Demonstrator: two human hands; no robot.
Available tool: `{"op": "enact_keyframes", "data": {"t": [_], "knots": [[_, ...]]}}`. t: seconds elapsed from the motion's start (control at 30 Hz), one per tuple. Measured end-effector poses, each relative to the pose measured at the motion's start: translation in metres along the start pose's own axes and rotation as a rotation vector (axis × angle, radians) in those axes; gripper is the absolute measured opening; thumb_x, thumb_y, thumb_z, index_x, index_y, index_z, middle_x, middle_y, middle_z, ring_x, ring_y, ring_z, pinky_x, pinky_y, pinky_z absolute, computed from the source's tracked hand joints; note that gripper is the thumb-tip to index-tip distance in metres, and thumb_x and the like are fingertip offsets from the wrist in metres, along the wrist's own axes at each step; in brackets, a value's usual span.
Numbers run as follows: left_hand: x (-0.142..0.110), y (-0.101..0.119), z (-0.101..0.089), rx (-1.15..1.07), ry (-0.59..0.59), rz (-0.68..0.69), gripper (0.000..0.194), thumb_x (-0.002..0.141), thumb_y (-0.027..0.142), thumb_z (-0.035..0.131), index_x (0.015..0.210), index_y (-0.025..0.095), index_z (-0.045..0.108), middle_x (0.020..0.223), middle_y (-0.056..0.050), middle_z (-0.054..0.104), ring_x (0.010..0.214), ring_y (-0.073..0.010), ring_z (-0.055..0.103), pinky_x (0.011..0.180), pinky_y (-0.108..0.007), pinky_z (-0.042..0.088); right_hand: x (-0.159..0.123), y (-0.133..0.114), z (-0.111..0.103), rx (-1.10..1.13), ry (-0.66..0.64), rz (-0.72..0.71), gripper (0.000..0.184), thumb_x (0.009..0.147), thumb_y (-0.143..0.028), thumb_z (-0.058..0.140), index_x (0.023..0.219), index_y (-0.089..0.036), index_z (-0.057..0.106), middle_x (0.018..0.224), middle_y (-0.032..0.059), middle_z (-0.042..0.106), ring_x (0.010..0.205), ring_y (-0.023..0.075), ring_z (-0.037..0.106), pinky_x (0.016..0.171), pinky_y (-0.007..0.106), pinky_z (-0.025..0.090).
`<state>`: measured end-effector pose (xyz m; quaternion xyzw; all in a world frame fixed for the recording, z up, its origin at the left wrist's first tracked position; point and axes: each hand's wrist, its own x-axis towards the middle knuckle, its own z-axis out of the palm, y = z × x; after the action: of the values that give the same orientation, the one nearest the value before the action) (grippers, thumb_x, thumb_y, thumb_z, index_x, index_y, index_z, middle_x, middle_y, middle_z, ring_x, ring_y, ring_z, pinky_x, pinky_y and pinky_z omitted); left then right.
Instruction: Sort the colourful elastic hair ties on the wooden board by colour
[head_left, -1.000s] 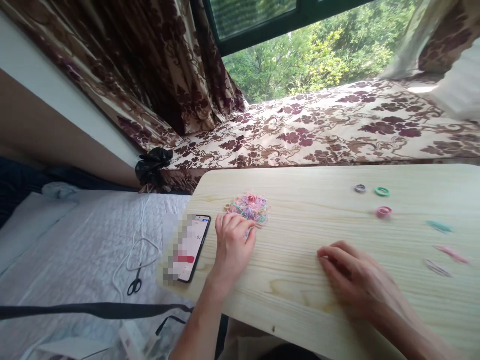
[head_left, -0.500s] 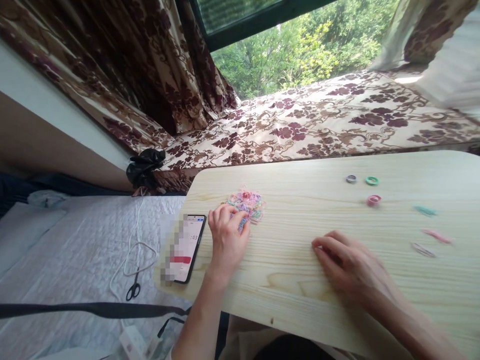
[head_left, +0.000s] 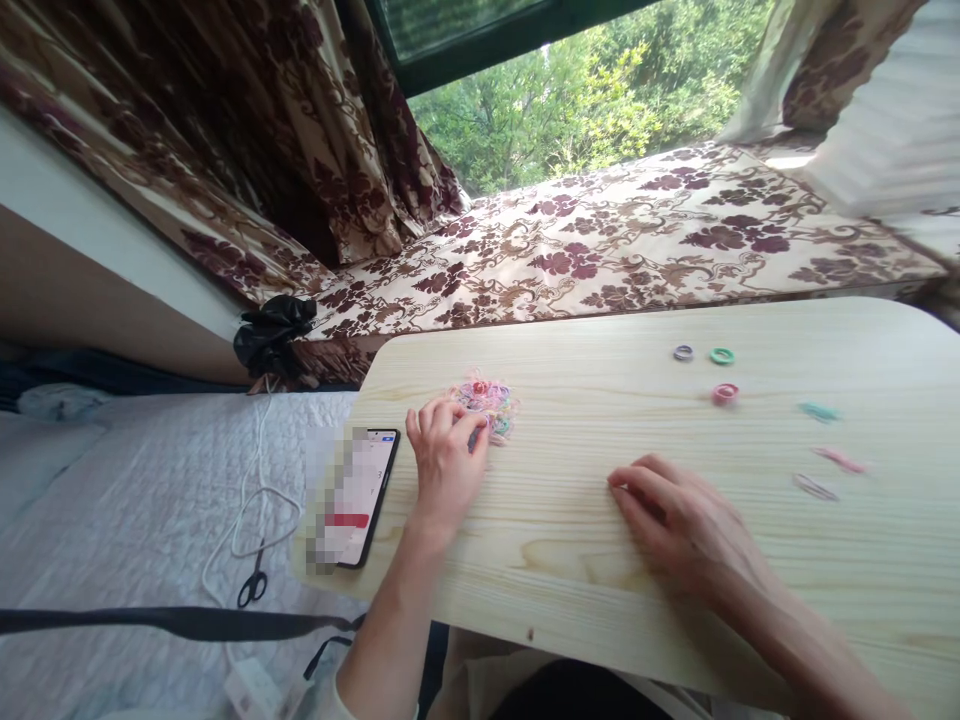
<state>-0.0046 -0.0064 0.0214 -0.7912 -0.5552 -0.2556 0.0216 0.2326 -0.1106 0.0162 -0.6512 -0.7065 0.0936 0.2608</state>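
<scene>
A tangled pile of thin, many-coloured hair ties (head_left: 495,400) lies on the left half of the wooden table (head_left: 570,380). At its near left edge is my left hand (head_left: 448,460), with thumb and forefinger pinched on a hair tie mostly hidden by the fingers. My right hand (head_left: 679,520) rests low over the middle of the table, its thumb and fingertips together and nothing visible in them. Past it on the right lie a purple ring (head_left: 682,353), a green ring (head_left: 722,356) and a pink ring (head_left: 725,394). Nearer are teal (head_left: 820,411), pink (head_left: 840,460) and pale purple (head_left: 815,487) bands.
A phone (head_left: 367,500) lies by the table's left edge. Beyond that edge, black scissors (head_left: 253,588) and a white cable (head_left: 259,495) lie on a quilted bed cover (head_left: 157,480). Behind the table runs a flower-patterned window ledge (head_left: 570,260).
The whole view has shifted slightly, so things sit further left in the picture. My left hand stays at the pile with its fingers drawn a little closer together; my right hand keeps its pose.
</scene>
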Motion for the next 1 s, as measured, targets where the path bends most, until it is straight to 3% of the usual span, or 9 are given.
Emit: {"op": "enact_keyframes", "data": {"t": [0.17,0.37,0.57,0.73,1.0], "knots": [[-0.012,-0.001,-0.011,-0.067,-0.063,0.077,0.011,0.083,0.016,0.063,0.080,0.024,0.070,0.094,-0.005,0.065,0.108,-0.0256,0.053,0.105,-0.053,0.033,-0.001,0.001,0.001,0.007,0.007,-0.002,0.020,0.090,-0.031,0.046,0.085,-0.027,0.065,0.084,0.0004,0.069,0.072,0.0153,0.064,0.063,0.028,0.046],[-0.018,-0.004,-0.022,-0.117,-0.011,0.047,0.012,0.081,0.013,0.061,0.081,0.022,0.069,0.103,-0.006,0.065,0.114,-0.0260,0.052,0.102,-0.049,0.040,0.000,0.001,0.001,-0.003,0.010,-0.002,0.021,0.089,-0.032,0.046,0.083,-0.027,0.065,0.083,0.0011,0.068,0.070,0.0152,0.063,0.062,0.029,0.045],[-0.020,-0.006,-0.020,-0.118,-0.018,0.068,0.024,0.079,0.005,0.057,0.088,0.023,0.069,0.107,-0.006,0.065,0.118,-0.0258,0.051,0.105,-0.049,0.038,0.000,0.000,0.000,-0.012,0.005,-0.001,0.022,0.090,-0.032,0.044,0.084,-0.026,0.065,0.083,0.0008,0.068,0.072,0.0154,0.063,0.063,0.029,0.045],[-0.024,-0.006,-0.024,-0.091,-0.020,0.054,0.017,0.079,0.009,0.060,0.085,0.022,0.069,0.103,-0.006,0.065,0.118,-0.0270,0.050,0.105,-0.051,0.038,0.001,0.000,0.000,-0.024,-0.005,-0.002,0.022,0.090,-0.032,0.045,0.084,-0.026,0.065,0.084,0.0012,0.068,0.071,0.0155,0.063,0.063,0.029,0.046],[-0.026,-0.004,-0.022,0.007,-0.142,0.096,0.022,0.080,0.009,0.062,0.090,0.026,0.071,0.109,-0.007,0.063,0.125,-0.0289,0.046,0.111,-0.059,0.027,0.001,0.001,0.002,-0.024,-0.002,-0.005,0.022,0.090,-0.033,0.045,0.084,-0.027,0.065,0.085,0.0014,0.068,0.071,0.0154,0.063,0.062,0.028,0.045]]}}
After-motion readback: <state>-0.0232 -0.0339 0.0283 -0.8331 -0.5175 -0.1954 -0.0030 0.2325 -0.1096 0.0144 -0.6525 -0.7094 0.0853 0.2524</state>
